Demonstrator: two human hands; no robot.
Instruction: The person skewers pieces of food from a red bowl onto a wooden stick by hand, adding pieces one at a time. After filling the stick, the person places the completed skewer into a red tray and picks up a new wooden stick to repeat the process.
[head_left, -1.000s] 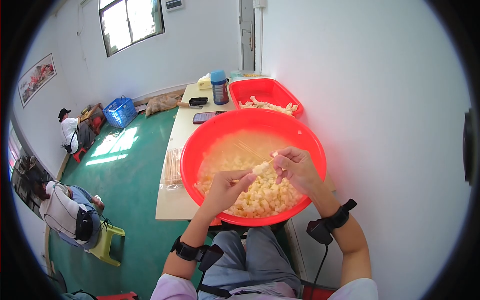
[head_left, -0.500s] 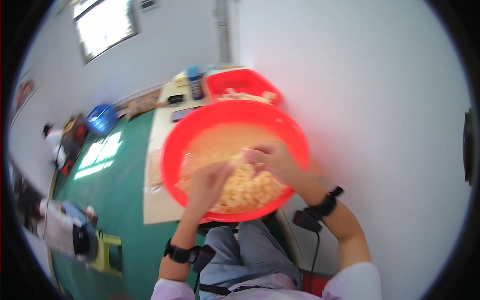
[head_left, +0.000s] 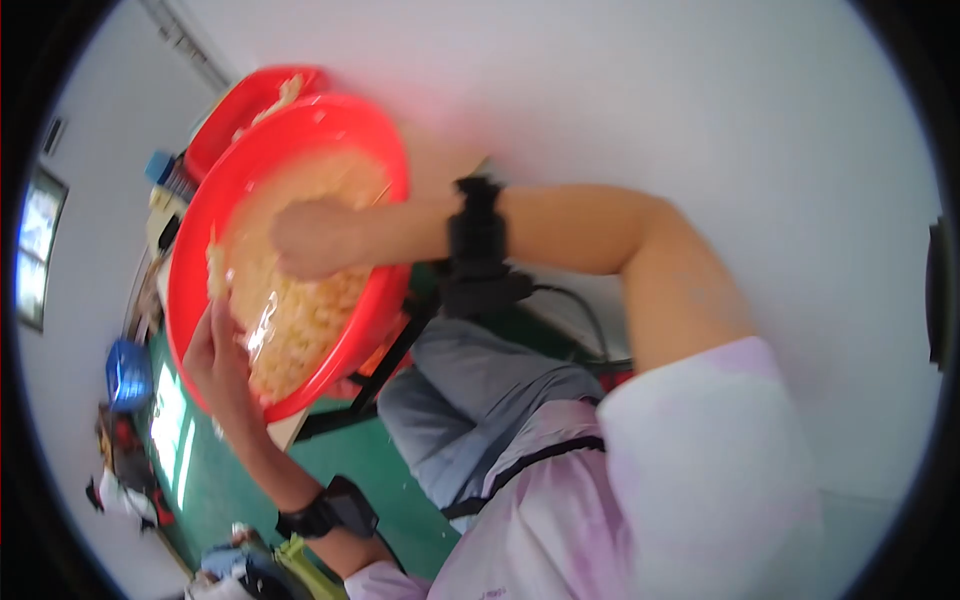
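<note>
A large red basin [head_left: 396,165] holds cloudy liquid with many pale yellowish pieces [head_left: 310,325] gathered at its near side. My left hand [head_left: 222,350] is at the left side of the basin, its fingers pinching a pale, elongated piece [head_left: 216,270] with a thin tip that points up. Over the middle of the basin is my right hand [head_left: 318,238], back turned up and fingers curled under. Whatever it may hold is hidden. Both wrists wear black straps with a device.
Behind the basin stands a second red container [head_left: 225,128] with more pale pieces. A blue-capped can [head_left: 168,172] is beside it on the table. A white wall [head_left: 640,90] borders the right side. On the green floor are a blue basket [head_left: 128,375] and a person [head_left: 122,503].
The view has turned and tilted, shifting the basin leftward. My hands, earlier close together over the pieces, are now apart; the pale piece shows clearly in my left fingers.
</note>
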